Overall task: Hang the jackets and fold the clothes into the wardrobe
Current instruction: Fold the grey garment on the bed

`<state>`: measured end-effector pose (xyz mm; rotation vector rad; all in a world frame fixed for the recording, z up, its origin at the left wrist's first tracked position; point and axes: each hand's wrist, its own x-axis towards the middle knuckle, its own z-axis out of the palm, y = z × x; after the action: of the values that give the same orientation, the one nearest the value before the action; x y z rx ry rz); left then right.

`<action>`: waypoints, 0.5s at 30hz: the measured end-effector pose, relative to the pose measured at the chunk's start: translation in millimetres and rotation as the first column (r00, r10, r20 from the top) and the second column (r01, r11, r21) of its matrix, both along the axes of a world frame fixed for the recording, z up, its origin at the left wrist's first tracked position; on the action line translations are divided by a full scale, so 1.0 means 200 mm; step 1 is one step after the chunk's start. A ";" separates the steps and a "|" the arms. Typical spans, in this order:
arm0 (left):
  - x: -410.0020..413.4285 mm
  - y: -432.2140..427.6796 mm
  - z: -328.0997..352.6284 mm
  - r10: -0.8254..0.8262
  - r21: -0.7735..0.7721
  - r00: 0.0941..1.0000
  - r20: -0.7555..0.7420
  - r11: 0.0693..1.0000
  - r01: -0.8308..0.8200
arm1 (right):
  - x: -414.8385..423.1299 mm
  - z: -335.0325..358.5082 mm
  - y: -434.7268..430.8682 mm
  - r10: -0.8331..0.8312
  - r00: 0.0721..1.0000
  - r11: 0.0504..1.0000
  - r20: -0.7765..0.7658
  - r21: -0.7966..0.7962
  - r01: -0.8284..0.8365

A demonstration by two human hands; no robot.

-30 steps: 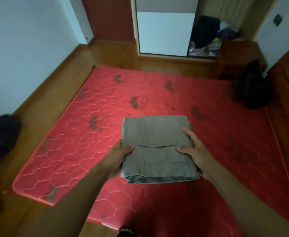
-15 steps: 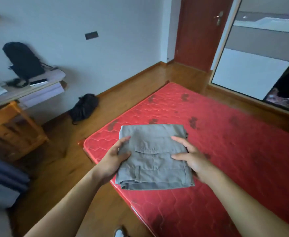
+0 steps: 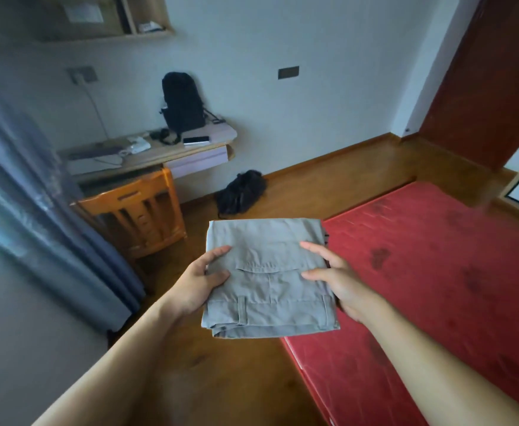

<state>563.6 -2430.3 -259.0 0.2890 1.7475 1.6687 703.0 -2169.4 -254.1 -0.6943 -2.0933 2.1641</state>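
At frame centre, the left hand (image 3: 201, 282) grips the left edge of the folded grey trousers (image 3: 269, 276): thumb and forefinger lie on the top face, remaining fingers are under the fabric and not visible. The right hand (image 3: 339, 279) grips the right edge the same way, w/ thumb and forefinger on top and the rest wrapped below. Both hands are closed on the garment; it is held flat, clear of any support, approx. level.

The trousers are folded into a compact rectangle, waistband and belt loops toward the person, pocket flap across the middle. The bundle hangs over the wood floor (image 3: 239, 373), w/ its right edge over the near-left corner of the red mattress (image 3: 436, 272).

Beyond the bundle, a dark bag (image 3: 241, 192) lies on the floor near the wall. To the left, an orange wooden chair (image 3: 138, 210) stands pushed against a wall-mounted surface (image 3: 147, 156). On the surface: a black backpack (image 3: 182, 103) upright against the wall, a phone (image 3: 196, 139), cables and misc. small items. A blue curtain (image 3: 36, 210) hangs at far left. A dark red door (image 3: 495, 78) is at upper right.
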 end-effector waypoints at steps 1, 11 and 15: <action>-0.09 -0.06 0.01 0.029 0.009 0.999 0.018 1.000 -0.029 | -0.10 0.00 -0.05 0.011 1.000 1.000 0.001 0.004 -0.011; -0.90 -0.18 0.01 0.074 0.014 0.995 0.067 0.997 -0.075 | -1.00 -0.04 -0.15 0.063 0.998 0.998 0.018 -0.001 -0.063; -1.29 -0.11 -0.01 0.089 -0.011 0.996 0.028 0.996 -0.089 | -1.42 -0.08 -0.06 0.073 0.997 0.997 0.010 -0.016 -0.073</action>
<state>306.3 -2451.5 -261.8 0.1844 1.7697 1.7183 418.3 -2181.6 -269.2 -0.6420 -2.1429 2.2206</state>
